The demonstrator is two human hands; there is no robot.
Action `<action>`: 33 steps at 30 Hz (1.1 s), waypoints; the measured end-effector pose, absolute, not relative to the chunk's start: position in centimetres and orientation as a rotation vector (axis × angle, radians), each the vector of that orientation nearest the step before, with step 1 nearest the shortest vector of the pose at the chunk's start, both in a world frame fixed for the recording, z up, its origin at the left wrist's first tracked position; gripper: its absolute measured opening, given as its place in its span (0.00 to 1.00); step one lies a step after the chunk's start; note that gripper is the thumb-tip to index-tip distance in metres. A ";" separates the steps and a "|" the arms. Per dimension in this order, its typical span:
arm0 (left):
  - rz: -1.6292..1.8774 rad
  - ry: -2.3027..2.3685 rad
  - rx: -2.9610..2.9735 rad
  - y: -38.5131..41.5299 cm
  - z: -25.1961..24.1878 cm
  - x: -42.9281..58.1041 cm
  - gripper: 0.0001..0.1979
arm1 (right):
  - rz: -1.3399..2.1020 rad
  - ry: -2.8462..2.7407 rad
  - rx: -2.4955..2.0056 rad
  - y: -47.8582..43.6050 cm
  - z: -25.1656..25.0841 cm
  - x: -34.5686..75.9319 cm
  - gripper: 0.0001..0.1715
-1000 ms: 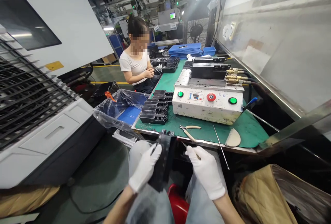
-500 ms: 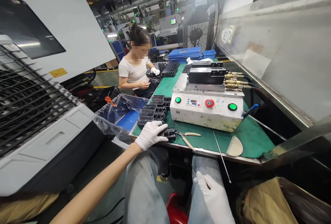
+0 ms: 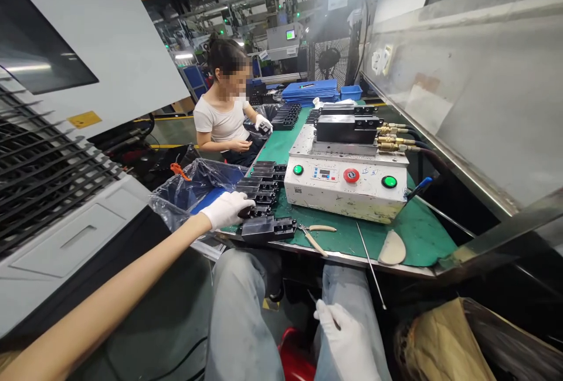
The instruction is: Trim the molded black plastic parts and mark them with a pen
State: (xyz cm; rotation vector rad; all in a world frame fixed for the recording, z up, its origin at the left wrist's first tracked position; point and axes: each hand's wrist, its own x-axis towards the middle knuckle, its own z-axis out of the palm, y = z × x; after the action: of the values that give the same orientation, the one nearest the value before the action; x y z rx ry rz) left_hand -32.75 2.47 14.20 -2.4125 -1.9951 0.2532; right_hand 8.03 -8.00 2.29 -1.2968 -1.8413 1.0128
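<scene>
My left hand [image 3: 226, 210], in a white glove, reaches over the green mat with its fingertips at a row of stacked black fixture blocks [image 3: 259, 196]. Just right of those fingers, a black block [image 3: 267, 229] lies at the bench's front edge, free of my hand. My right hand [image 3: 345, 340], also gloved, hangs low above my jeans and grips a thin, small metal-tipped tool [image 3: 323, 309], partly hidden by the fingers. Beige-handled pliers [image 3: 314, 235] lie on the mat beyond it.
A white machine [image 3: 347, 184] with a red stop button and brass hose fittings stands on the bench. A long steel rod [image 3: 370, 265] lies beside it. A plastic-lined bin [image 3: 193, 187] is left of the mat. Across the bench, a co-worker [image 3: 222, 117] handles a small black part.
The black block has left my left hand and now lies at the bench edge. My left hand has moved out to the left onto the mat. My right hand has dropped lower toward my lap.
</scene>
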 end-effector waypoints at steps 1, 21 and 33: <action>0.244 -2.026 -2.394 2.1 13.9 -33.0 0.27 | 1.000 -1.843 -1.300 -8.1 2.4 8.0 0.33; -2.545 -2.173 -0.049 -20.0 10.0 -24.0 0.45 | 1.102 -1.945 -1.002 -12.4 7.2 1.1 0.23; -3.112 -1.481 0.274 -19.4 12.2 -16.3 0.32 | 0.917 -2.073 -0.704 -17.2 11.2 -1.6 0.17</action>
State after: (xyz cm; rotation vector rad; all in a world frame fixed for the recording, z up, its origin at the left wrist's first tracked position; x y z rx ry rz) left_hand -16.25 -19.39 12.19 0.2739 -1.4807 -3.1124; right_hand -1.61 -17.18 11.17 -0.7038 -2.0732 0.9171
